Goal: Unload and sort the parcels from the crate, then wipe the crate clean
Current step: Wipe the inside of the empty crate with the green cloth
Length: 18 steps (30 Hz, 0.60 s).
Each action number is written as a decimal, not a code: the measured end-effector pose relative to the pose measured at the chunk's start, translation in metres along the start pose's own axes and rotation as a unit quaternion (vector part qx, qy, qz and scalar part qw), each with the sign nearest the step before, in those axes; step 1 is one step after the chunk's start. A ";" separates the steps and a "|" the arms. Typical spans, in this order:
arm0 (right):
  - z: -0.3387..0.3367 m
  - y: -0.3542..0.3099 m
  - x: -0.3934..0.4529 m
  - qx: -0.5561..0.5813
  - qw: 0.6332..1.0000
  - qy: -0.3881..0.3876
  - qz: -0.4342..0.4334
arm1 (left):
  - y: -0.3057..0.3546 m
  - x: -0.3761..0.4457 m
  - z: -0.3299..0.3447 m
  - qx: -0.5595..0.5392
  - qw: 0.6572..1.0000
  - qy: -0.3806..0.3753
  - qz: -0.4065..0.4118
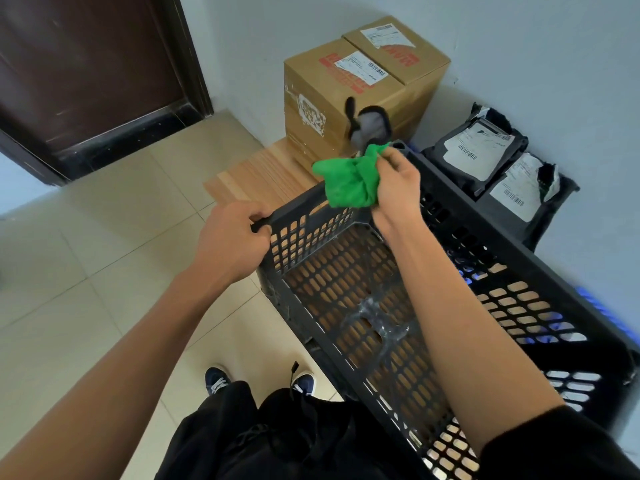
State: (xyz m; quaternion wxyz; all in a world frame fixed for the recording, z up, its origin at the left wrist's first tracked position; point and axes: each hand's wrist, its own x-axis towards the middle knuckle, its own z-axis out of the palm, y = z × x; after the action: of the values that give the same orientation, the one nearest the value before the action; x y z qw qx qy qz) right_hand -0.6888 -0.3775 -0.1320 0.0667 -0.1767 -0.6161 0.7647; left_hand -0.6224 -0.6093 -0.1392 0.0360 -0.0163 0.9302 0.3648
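My right hand (393, 183) pinches a bunched green cloth (349, 180) between thumb and fingers, holding it above the far end of the crate (349, 282). My left hand (230, 239) has its fingers curled round the crate's near-left rim corner, thumb on top. The black slatted crate sits on a wooden bench (263, 174), tilted in my view, and holds no parcels; a patch of clear tape or film (375, 318) clings to its perforated floor. Beyond the cloth a blurred grey and black item (369, 128) shows in front of two stacked-together cardboard boxes (360, 84) with shipping labels, standing on the bench's far end. To the right of the crate, against the wall, lie two black mailer bags (498, 168) with white labels. Below me are dark trousers and two navy shoes (216, 379) on a tiled floor (86, 271).
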 end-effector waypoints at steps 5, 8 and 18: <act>0.004 0.002 0.007 -0.001 0.998 0.036 -0.053 | -0.003 0.001 0.002 -0.011 1.000 0.006 -0.010; 0.009 0.013 -0.004 -0.252 0.953 0.026 -0.164 | -0.003 0.001 0.003 -0.008 1.000 0.010 -0.008; 0.031 0.049 -0.033 -0.478 0.786 -0.114 -0.375 | -0.001 0.000 0.004 0.002 1.000 0.029 -0.003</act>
State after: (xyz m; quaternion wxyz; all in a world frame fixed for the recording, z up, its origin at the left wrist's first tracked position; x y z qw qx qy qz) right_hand -0.6634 -0.4278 -0.1679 0.1845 0.1477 -0.9235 0.3022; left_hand -0.6223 -0.6079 -0.1427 0.0101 -0.0300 0.9316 0.3621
